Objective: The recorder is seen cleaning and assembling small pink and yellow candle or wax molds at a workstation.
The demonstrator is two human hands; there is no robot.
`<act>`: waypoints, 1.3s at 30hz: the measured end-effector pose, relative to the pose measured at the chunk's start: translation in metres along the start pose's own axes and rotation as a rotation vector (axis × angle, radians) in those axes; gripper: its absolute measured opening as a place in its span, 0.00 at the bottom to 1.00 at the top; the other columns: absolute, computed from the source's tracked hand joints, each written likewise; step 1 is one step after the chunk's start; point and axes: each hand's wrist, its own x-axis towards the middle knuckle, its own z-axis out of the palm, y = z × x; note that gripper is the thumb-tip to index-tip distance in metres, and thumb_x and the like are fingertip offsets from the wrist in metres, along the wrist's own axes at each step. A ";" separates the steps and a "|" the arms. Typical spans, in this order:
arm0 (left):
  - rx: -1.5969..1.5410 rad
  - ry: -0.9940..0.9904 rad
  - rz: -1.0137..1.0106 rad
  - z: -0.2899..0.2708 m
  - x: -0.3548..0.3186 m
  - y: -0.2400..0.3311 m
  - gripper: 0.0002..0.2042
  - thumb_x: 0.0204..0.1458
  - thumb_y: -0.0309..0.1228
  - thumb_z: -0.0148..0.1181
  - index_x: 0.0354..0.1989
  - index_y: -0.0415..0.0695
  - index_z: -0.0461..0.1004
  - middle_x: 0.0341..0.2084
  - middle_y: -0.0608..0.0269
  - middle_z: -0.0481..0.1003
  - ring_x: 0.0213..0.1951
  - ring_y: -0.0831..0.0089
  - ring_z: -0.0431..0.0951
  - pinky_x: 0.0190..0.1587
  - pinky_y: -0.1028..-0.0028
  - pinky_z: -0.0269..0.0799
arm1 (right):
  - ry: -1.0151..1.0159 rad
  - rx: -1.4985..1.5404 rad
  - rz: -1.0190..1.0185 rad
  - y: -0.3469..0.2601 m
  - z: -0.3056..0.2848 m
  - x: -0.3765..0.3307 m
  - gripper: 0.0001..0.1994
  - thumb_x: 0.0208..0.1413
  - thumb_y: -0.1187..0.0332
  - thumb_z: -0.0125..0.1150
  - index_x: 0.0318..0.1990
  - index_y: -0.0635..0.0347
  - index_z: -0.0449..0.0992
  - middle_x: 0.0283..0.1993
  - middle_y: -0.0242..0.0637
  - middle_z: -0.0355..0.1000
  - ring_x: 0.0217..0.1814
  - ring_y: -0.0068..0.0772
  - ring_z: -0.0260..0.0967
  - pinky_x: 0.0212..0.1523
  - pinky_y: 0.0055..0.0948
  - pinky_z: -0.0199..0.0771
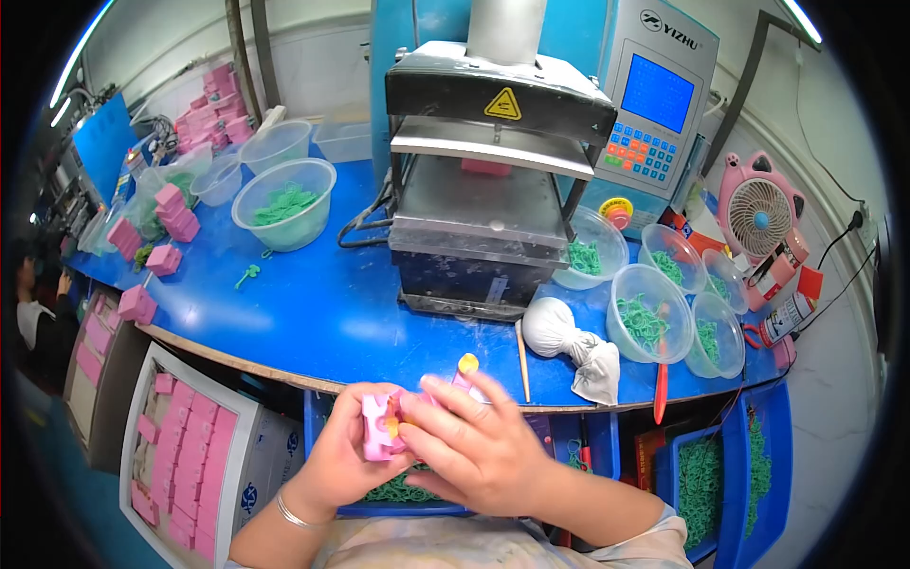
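Note:
My left hand (pixel 343 451) is wrapped round a pink mould block (pixel 381 427) with a notched face, held up just off the table's front edge. Yellow shows in the block's hollow. My right hand (pixel 479 441) reaches across from the right, its fingers bent against the block's side. Past those fingers a small pink piece (pixel 462 381) with a yellow round end (pixel 468 363) sticks out; the hand covers most of it. Beneath both hands, a blue drawer holds green rubbery strands (pixel 403 486).
A press (pixel 483 213) stands mid-table, with a pink block under its upper plate. Tubs of green pieces (pixel 284 204) flank it. Right of my hands lie a wooden stick (pixel 524 360), a white cloth pouch (pixel 569 346) and a red-handled tool (pixel 661 394). Pink blocks (pixel 194 427) fill a box at left.

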 end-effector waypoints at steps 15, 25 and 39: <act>-0.991 -0.110 -0.310 -0.025 -0.027 -0.040 0.20 0.49 0.51 0.44 0.30 0.43 0.64 0.14 0.67 0.59 0.15 0.78 0.57 0.19 0.76 0.55 | 0.025 -0.612 0.561 0.047 -0.038 -0.038 0.23 0.40 0.79 0.58 0.48 0.52 0.72 0.36 0.42 0.66 0.40 0.40 0.64 0.46 0.38 0.59; -0.950 0.043 -0.420 -0.027 -0.040 -0.046 0.17 0.52 0.44 0.43 0.37 0.42 0.67 0.17 0.66 0.62 0.19 0.78 0.62 0.24 0.76 0.60 | 0.026 0.026 0.142 -0.039 0.030 -0.016 0.22 0.30 0.75 0.60 0.41 0.54 0.77 0.38 0.38 0.71 0.37 0.34 0.67 0.37 0.35 0.59; 0.013 -0.133 -0.137 -0.044 -0.065 -0.048 0.14 0.38 0.16 0.58 0.35 0.41 0.67 0.30 0.63 0.63 0.35 0.72 0.65 0.43 0.72 0.63 | -0.322 -0.464 0.032 0.038 -0.007 0.008 0.20 0.41 0.70 0.53 0.47 0.53 0.71 0.49 0.34 0.67 0.50 0.36 0.62 0.49 0.36 0.61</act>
